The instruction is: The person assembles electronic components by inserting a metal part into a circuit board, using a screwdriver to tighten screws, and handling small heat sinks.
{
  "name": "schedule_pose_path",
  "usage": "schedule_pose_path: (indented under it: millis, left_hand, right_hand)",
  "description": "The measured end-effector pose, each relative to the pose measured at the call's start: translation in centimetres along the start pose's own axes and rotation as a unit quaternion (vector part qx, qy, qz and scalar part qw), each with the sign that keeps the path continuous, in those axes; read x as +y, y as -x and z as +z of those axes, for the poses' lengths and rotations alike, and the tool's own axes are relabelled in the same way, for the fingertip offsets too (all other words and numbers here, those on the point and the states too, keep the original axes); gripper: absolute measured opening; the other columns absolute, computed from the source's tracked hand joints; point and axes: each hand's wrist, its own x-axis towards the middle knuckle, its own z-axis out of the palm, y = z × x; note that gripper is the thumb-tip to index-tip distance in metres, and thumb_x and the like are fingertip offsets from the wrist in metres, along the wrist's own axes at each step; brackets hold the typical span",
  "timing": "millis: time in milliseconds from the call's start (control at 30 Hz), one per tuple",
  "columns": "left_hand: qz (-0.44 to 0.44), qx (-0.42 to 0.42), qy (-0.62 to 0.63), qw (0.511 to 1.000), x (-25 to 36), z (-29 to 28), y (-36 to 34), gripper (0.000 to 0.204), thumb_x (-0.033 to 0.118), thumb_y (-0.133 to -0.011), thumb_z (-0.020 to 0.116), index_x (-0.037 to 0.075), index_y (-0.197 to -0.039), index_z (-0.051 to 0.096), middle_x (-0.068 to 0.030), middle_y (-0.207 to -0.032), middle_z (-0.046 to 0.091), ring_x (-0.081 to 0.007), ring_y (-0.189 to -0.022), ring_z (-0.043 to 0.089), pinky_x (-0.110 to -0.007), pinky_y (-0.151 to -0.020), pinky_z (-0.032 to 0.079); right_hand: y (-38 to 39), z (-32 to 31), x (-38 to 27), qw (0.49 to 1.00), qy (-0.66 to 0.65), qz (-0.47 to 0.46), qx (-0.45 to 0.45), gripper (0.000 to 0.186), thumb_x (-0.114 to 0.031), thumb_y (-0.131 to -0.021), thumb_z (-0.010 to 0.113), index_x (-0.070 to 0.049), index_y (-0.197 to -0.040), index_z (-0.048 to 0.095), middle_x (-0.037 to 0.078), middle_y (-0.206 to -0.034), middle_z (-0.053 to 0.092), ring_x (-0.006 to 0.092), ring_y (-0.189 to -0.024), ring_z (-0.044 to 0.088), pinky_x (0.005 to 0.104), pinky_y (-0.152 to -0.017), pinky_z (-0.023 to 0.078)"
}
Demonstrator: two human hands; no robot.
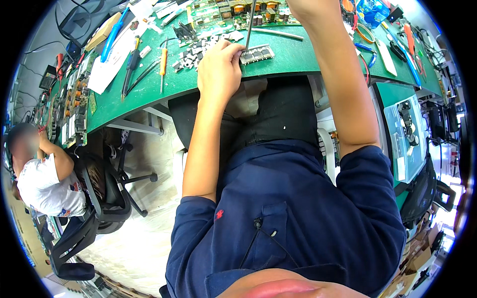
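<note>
My left hand (220,68) is closed at the near side of the green bench, its thumb and fingers pinched at the left end of a small strip-shaped electronic module (257,54) with a row of metal parts. The tip of a thin dark metal shaft (251,26) meets the module beside my fingertips. That shaft runs up out of the view. My right hand (310,7) is cut off by the upper edge, so its fingers are hidden. Left of my left hand lies a pile of small grey and white parts (191,57).
Circuit boards (233,11) stand at the back. Leftward lie a yellow-handled screwdriver (163,62), a soldering iron (132,64) and white paper (107,69). A grey rod (278,34) lies behind the module. To the right are cables, tools and a clear bin (405,139). Another person (49,174) sits at left.
</note>
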Motion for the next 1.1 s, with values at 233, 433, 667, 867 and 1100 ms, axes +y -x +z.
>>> schedule_pose_path:
  millis: [233, 433, 667, 867, 1100]
  left_hand:
    - [0.007, 0.008, -0.008, 1.000, 0.0, 0.1, -0.1, 0.011, 0.014, -0.096, 0.065, 0.010, -0.099, 0.075, -0.0071, -0.095, 0.069, -0.0326, -0.093, 0.067, -0.042, -0.079, 0.053]
    - [0.018, 0.014, -0.010, 1.000, -0.1, 0.1, 0.1, 0.011, 0.013, -0.096, 0.065, 0.011, -0.097, 0.075, -0.0067, -0.094, 0.068, -0.0322, -0.092, 0.066, -0.042, -0.079, 0.053]
    - [0.023, 0.013, -0.008, 1.000, -0.2, 0.1, 0.1, 0.011, 0.013, -0.096, 0.065, 0.011, -0.096, 0.076, -0.0064, -0.094, 0.068, -0.0317, -0.092, 0.066, -0.043, -0.078, 0.053]
    - [0.022, 0.013, -0.007, 1.000, -0.1, -0.1, 0.1, 0.012, 0.013, -0.096, 0.064, 0.010, -0.097, 0.076, -0.0069, -0.095, 0.068, -0.0320, -0.092, 0.066, -0.043, -0.079, 0.053]
    - [0.023, 0.017, -0.003, 1.000, -0.1, 0.0, 0.1, 0.012, 0.013, -0.096, 0.064, 0.010, -0.096, 0.076, -0.0064, -0.094, 0.068, -0.0319, -0.092, 0.066, -0.043, -0.079, 0.053]
  right_hand:
    - [0.2, -0.3, 0.7, 0.974, 0.206, -0.093, 0.018, 0.017, -0.013, -0.094, 0.074, -0.003, -0.108, 0.074, 0.003, -0.092, 0.064, 0.0110, -0.081, 0.058, 0.0265, -0.070, 0.049]
    - [-0.8, -2.0, -1.2, 0.958, 0.273, -0.022, -0.086, 0.019, -0.012, -0.096, 0.070, -0.001, -0.111, 0.073, 0.004, -0.093, 0.067, 0.0095, -0.079, 0.059, 0.0298, -0.071, 0.050]
    - [-0.9, -1.4, -0.6, 0.968, 0.242, -0.046, -0.048, 0.019, -0.011, -0.095, 0.066, -0.002, -0.110, 0.073, 0.006, -0.099, 0.070, 0.0117, -0.080, 0.061, 0.0310, -0.074, 0.052]
    - [-0.8, -1.6, -0.6, 0.956, 0.274, -0.093, -0.052, 0.021, -0.011, -0.093, 0.068, -0.001, -0.111, 0.072, 0.008, -0.095, 0.072, 0.0137, -0.082, 0.064, 0.0304, -0.076, 0.052]
    - [-0.4, -1.0, -1.1, 0.946, 0.299, -0.121, -0.034, 0.019, -0.008, -0.094, 0.063, 0.001, -0.111, 0.063, 0.011, -0.095, 0.072, 0.0155, -0.082, 0.067, 0.0310, -0.078, 0.054]
